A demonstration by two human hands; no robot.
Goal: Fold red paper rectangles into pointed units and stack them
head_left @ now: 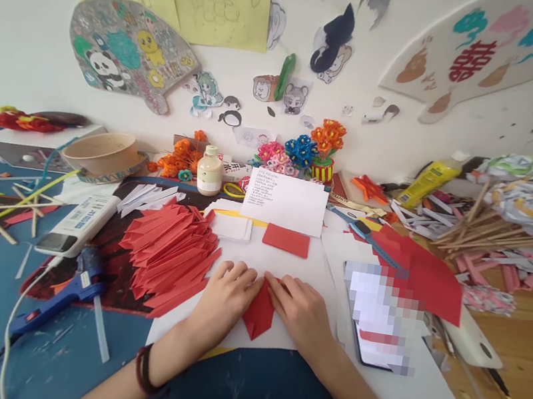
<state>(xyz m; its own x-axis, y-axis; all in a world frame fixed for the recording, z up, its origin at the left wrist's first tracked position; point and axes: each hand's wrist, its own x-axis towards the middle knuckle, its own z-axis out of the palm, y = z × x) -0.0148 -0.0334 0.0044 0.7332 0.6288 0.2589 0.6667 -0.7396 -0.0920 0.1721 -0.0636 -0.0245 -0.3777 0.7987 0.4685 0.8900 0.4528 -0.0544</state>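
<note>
A folded piece of red paper (258,313) with a pointed lower end lies on white sheets (245,252) in front of me. My left hand (226,294) presses on its left side, the fingers bent and close together. From the other side my right hand (302,313) holds it down, thumb and fingertips near its top edge. My fingers cover part of the paper. Just beyond are a stack of red paper (286,240) and a stack of white paper (232,227). A big pile of folded red paper pieces (170,248) sits left of my left hand.
On the left lie a blue glue gun (61,298) and a white power bank (78,223) with a cable. A phone (374,318) rests on the right near red sheets (436,277). A handwritten card (287,199), a bottle (210,170) and flower crafts (299,153) stand behind.
</note>
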